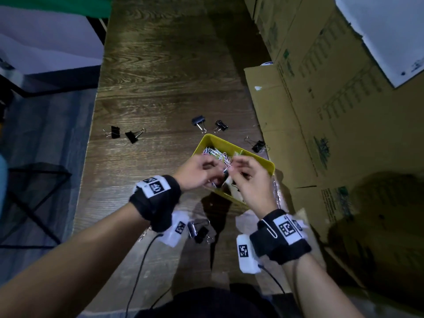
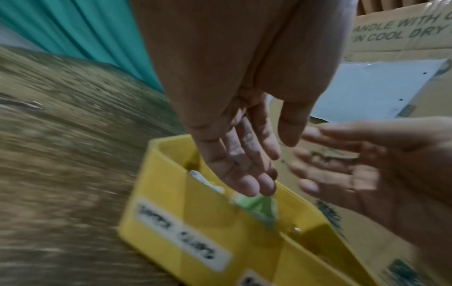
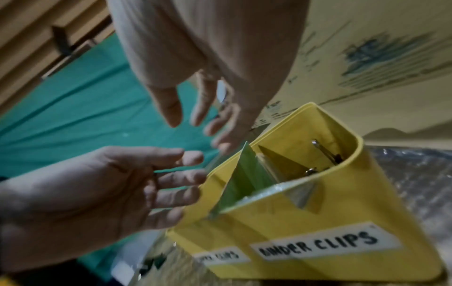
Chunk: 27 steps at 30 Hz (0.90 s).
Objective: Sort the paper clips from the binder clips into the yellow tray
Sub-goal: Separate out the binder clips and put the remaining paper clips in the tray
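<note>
paper clips [image 1: 218, 154] heaped in yellow tray [image 1: 263, 160], hands above

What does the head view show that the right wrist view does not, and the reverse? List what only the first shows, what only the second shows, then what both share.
Only the head view: black binder clips loose on the wooden table, and the heap of paper clips in the tray's far compartment.

Only the right wrist view: the readable BINDER CLIPS label, with metal clip handles in that compartment.

Both: the yellow tray, the left hand and right hand above it, cardboard boxes.
</note>
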Each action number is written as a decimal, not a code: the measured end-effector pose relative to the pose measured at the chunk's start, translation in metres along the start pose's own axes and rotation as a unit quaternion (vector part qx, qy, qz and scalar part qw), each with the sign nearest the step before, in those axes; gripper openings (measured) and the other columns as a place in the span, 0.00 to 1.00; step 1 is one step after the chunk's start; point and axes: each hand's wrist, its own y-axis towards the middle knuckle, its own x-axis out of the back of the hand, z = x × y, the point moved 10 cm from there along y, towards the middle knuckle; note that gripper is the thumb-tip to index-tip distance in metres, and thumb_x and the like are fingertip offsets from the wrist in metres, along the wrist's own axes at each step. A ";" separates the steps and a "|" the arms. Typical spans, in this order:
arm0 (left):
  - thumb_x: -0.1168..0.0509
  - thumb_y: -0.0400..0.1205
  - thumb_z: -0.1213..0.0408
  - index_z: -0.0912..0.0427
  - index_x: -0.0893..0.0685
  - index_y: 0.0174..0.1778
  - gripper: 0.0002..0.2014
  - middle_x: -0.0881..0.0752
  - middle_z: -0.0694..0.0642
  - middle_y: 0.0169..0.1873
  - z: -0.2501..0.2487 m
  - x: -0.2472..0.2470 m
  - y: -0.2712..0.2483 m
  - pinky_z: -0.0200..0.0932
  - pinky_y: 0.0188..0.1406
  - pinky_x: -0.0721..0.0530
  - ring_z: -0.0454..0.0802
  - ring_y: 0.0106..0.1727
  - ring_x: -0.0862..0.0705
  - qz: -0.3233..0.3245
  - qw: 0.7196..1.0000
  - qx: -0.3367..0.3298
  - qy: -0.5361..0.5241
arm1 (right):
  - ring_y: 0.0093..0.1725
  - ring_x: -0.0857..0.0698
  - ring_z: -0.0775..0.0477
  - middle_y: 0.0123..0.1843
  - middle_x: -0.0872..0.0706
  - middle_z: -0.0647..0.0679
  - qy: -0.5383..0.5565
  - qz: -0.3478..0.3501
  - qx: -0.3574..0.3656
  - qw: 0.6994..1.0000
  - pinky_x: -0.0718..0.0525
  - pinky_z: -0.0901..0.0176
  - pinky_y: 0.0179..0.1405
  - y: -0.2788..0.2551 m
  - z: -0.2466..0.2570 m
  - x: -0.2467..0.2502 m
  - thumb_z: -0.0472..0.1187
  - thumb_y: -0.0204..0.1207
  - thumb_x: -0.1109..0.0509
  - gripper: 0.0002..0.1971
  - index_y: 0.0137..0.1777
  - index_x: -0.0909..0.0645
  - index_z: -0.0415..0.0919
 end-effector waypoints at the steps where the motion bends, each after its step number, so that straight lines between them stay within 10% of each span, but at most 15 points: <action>1: 0.35 0.81 0.70 0.62 0.17 0.46 0.03 0.16 0.56 0.31 0.012 0.018 -0.006 0.36 0.28 0.20 0.44 0.28 0.18 -0.015 1.000 0.008 -0.002 | 0.48 0.15 0.58 0.51 0.12 0.49 0.003 0.057 0.021 0.998 0.16 0.61 0.54 -0.007 0.008 -0.017 0.36 0.73 0.25 0.12 0.54 0.16 0.49; 5: 0.35 0.80 0.71 0.55 0.19 0.40 0.06 0.17 0.56 0.32 0.063 0.085 -0.036 0.32 0.23 0.25 0.40 0.25 0.20 -0.065 0.993 0.052 0.079 | 0.55 0.20 0.56 0.56 0.19 0.52 -0.167 0.311 0.080 0.932 0.21 0.60 0.56 -0.037 -0.020 -0.095 0.45 0.66 0.19 0.22 0.61 0.17 0.49; 11: 0.28 0.73 0.52 0.46 0.24 0.65 0.24 0.23 0.54 0.55 0.129 0.136 -0.093 0.44 0.50 0.19 0.47 0.41 0.20 -0.033 0.898 0.112 0.424 | 0.78 0.46 0.38 0.80 0.48 0.43 -0.541 0.469 0.138 0.684 0.37 0.38 0.74 -0.078 -0.116 -0.150 0.57 0.58 0.18 0.54 0.80 0.50 0.62; 16: 0.31 0.66 0.35 0.36 0.44 0.72 0.42 0.33 0.54 0.62 0.179 0.126 -0.127 0.50 0.48 0.19 0.60 0.53 0.17 -0.019 0.850 0.200 0.486 | 0.74 0.38 0.40 0.71 0.36 0.44 -0.509 0.423 0.151 0.734 0.32 0.47 0.71 -0.069 -0.111 -0.159 0.40 0.75 0.30 0.27 0.72 0.31 0.56; 24: 0.37 0.78 0.59 0.48 0.32 0.66 0.20 0.31 0.59 0.59 0.183 0.083 -0.119 0.56 0.46 0.16 0.63 0.47 0.18 -0.088 0.874 0.129 0.459 | 0.71 0.32 0.34 0.72 0.31 0.37 -0.545 0.355 0.136 0.747 0.28 0.45 0.66 -0.060 -0.098 -0.180 0.31 0.77 0.37 0.23 0.71 0.36 0.44; 27: 0.37 0.77 0.66 0.54 0.30 0.64 0.19 0.31 0.61 0.58 0.181 0.074 -0.110 0.53 0.47 0.18 0.64 0.48 0.18 -0.067 0.875 0.119 0.465 | 0.67 0.25 0.34 0.70 0.27 0.37 -0.495 0.311 0.089 0.806 0.25 0.44 0.63 -0.050 -0.093 -0.182 0.41 0.83 0.39 0.14 0.67 0.33 0.43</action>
